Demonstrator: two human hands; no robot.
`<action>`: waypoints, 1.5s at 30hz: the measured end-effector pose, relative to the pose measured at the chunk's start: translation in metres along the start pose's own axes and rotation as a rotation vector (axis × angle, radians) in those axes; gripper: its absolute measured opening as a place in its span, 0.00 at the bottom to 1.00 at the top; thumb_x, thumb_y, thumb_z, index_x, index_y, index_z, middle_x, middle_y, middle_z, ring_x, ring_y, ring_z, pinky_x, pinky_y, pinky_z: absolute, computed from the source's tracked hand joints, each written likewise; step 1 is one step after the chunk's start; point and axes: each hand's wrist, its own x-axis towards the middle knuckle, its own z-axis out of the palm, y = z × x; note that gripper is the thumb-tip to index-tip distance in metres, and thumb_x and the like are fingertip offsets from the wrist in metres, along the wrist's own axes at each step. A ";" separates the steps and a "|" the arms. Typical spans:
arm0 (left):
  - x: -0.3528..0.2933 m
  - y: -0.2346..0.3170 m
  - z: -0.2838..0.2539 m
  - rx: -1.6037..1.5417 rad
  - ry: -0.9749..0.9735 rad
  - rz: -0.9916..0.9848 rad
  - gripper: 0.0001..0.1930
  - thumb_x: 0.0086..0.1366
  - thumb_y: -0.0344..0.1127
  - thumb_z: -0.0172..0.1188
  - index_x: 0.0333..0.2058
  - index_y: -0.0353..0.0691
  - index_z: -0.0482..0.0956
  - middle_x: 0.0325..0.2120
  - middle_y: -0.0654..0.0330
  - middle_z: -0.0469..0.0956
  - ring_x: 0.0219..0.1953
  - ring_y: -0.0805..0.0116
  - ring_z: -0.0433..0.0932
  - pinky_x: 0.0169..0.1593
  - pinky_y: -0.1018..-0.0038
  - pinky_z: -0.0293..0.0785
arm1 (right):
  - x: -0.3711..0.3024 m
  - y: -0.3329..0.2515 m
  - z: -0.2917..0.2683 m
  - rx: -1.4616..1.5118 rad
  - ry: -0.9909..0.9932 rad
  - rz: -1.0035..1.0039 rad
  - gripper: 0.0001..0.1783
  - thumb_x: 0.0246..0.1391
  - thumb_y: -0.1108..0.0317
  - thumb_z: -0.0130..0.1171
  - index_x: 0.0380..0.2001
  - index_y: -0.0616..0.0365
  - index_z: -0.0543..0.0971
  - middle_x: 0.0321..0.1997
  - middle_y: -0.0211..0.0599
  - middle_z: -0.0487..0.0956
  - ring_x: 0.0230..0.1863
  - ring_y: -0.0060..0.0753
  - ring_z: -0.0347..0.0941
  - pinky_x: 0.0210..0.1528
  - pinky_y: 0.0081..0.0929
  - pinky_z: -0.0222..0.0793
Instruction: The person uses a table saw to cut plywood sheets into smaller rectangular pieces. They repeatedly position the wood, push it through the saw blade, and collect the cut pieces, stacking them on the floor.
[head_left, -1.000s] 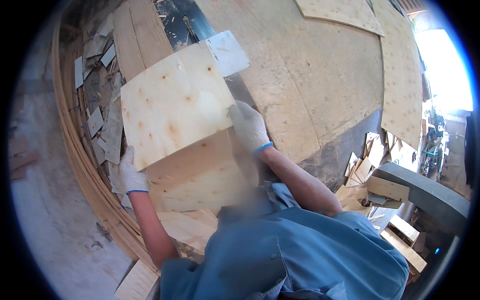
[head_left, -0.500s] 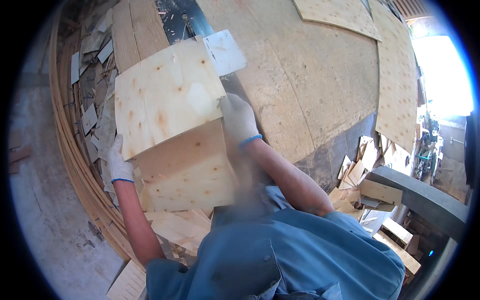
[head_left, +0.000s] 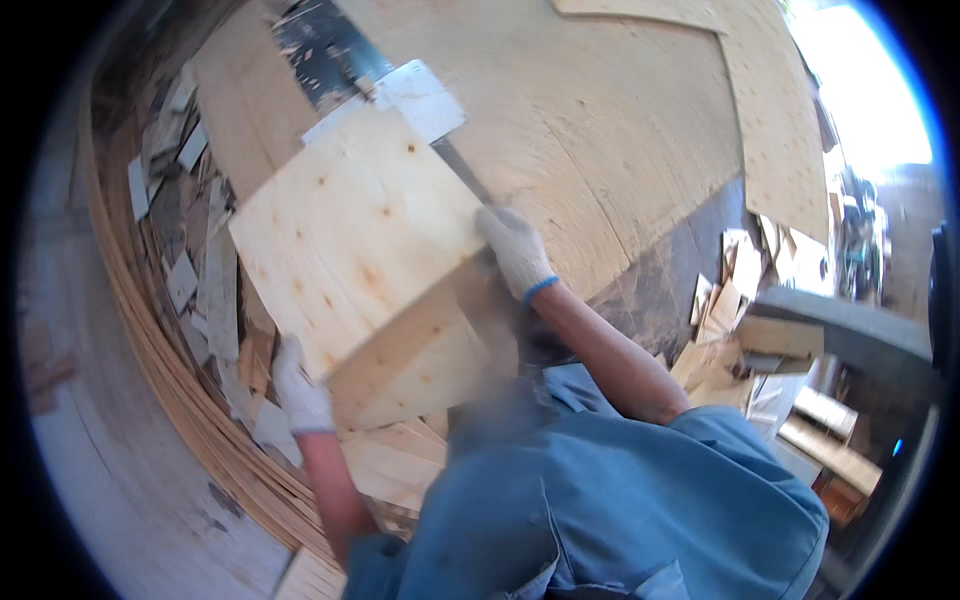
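Note:
A squarish pale plywood panel with brown knots is held tilted between my two white-gloved hands. At its near left corner, my left hand grips the edge, the fingers partly hidden by the board. My right hand is closed on the right corner, thumb on top. Below the panel's near edge lies another plywood piece, partly covered. Beyond the far edge sits a white plate beside a dark metal strip scattered with wood chips.
A large plywood work surface spreads to the far right, with another knotted sheet along its side. Wood offcuts and long thin strips line the left. More offcuts lie at right, near a grey beam.
The panel has turned clockwise and shifted toward me and to the right, both hands moving with it. My view has also shifted a little.

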 end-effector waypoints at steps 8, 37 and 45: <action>-0.098 -0.091 0.101 -0.246 -0.351 -0.264 0.20 0.65 0.37 0.58 0.51 0.31 0.72 0.47 0.54 0.76 0.50 0.63 0.77 0.52 0.66 0.75 | -0.058 0.071 -0.058 -0.063 -0.253 -0.118 0.18 0.60 0.58 0.59 0.44 0.63 0.78 0.43 0.41 0.80 0.42 0.30 0.75 0.45 0.28 0.72; -0.292 -0.198 0.389 0.476 -0.804 -0.602 0.20 0.69 0.43 0.52 0.48 0.30 0.72 0.42 0.42 0.78 0.40 0.53 0.81 0.40 0.65 0.78 | -0.280 0.319 -0.607 0.421 0.999 0.243 0.25 0.54 0.51 0.61 0.44 0.63 0.73 0.36 0.43 0.76 0.34 0.40 0.74 0.35 0.37 0.70; -0.220 -0.235 0.280 0.426 -0.492 -0.626 0.24 0.69 0.48 0.52 0.51 0.30 0.68 0.44 0.42 0.76 0.43 0.51 0.78 0.43 0.62 0.77 | -0.292 0.176 -0.865 0.733 1.063 -0.138 0.42 0.63 0.45 0.51 0.61 0.76 0.56 0.60 0.58 0.66 0.57 0.53 0.69 0.57 0.46 0.69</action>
